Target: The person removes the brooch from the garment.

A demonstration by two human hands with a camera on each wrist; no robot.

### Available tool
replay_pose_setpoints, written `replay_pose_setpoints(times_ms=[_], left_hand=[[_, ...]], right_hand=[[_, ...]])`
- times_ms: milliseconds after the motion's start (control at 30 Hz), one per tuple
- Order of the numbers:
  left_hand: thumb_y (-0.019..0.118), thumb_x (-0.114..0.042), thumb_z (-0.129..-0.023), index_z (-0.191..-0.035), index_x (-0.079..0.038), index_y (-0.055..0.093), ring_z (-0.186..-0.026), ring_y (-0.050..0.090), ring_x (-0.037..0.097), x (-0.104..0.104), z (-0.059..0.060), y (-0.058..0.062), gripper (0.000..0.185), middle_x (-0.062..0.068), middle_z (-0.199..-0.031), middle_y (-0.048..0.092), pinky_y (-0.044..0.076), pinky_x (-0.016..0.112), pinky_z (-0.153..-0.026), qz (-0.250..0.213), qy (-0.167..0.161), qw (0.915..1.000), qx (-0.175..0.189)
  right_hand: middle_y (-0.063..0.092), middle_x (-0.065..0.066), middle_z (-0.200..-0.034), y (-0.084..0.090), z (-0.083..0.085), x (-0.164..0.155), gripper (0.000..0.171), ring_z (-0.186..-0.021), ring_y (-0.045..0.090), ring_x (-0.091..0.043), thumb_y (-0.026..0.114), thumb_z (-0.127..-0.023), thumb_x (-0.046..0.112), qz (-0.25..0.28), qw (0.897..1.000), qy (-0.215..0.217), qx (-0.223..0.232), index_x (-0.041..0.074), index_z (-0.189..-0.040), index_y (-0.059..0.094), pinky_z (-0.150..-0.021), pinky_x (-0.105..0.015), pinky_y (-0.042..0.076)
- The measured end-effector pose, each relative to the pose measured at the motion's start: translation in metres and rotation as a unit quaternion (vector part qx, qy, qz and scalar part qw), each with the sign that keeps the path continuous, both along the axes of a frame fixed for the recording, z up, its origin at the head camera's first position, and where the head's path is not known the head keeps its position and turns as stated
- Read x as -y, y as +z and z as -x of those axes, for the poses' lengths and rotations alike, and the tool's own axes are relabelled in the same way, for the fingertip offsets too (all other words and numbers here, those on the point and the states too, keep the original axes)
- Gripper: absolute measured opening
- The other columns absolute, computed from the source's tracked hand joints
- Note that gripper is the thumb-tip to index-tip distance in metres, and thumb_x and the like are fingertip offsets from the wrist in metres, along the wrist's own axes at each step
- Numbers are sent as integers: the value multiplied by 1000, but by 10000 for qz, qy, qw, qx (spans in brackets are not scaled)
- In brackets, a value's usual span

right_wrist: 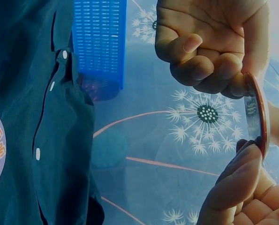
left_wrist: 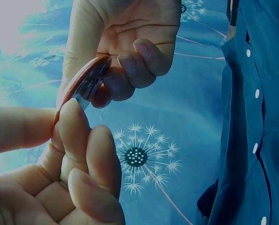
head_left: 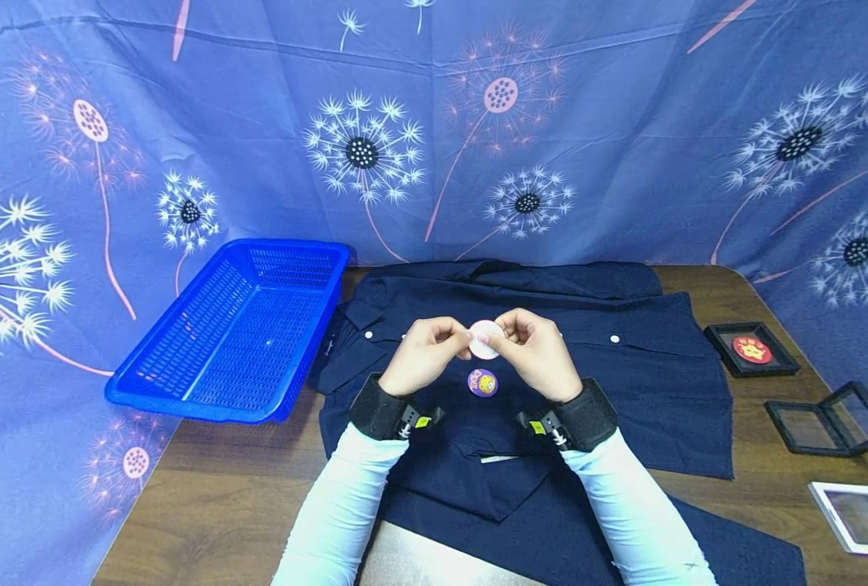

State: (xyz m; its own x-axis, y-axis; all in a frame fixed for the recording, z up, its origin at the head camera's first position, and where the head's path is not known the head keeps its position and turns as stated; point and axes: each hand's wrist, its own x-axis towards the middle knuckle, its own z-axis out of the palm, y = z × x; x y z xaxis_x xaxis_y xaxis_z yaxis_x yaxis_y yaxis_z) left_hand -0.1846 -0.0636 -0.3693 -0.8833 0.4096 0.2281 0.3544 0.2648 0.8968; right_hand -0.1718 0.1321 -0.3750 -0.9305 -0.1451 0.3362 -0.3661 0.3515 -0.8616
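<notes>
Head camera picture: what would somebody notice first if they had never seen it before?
Probably the two hands, left hand and right hand, pinching a round badge between them above a dark blue shirt spread on the table. Another colourful badge sits on the shirt just below, and a bright blue basket stands to the left.

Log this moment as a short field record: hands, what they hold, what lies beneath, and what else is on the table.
left hand: pinches the round badge at its left edge
right hand: pinches the same badge at its right edge
badge position: held above the dark shirt, apart from it
on shirt: purple badge on the front
left of shirt: blue basket
right of shirt: framed red badge, open black case, white case
surface: wooden table
</notes>
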Motion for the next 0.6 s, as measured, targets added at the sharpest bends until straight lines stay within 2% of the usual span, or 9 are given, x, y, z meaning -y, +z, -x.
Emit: replay_pose_setpoints(times_ms=[600], left_hand=[[56,-8,-94,-86,1,69,-73,61,9,0,2,-3,17,14,-77,68,44,22,-64,-8,-38,10000,47]], right_hand=[[58,-2,-70,-3,1,0,14,-60,50,-7,74,-86,12,0,10000,-35,-94,0,-90,68,-53,-21,41]])
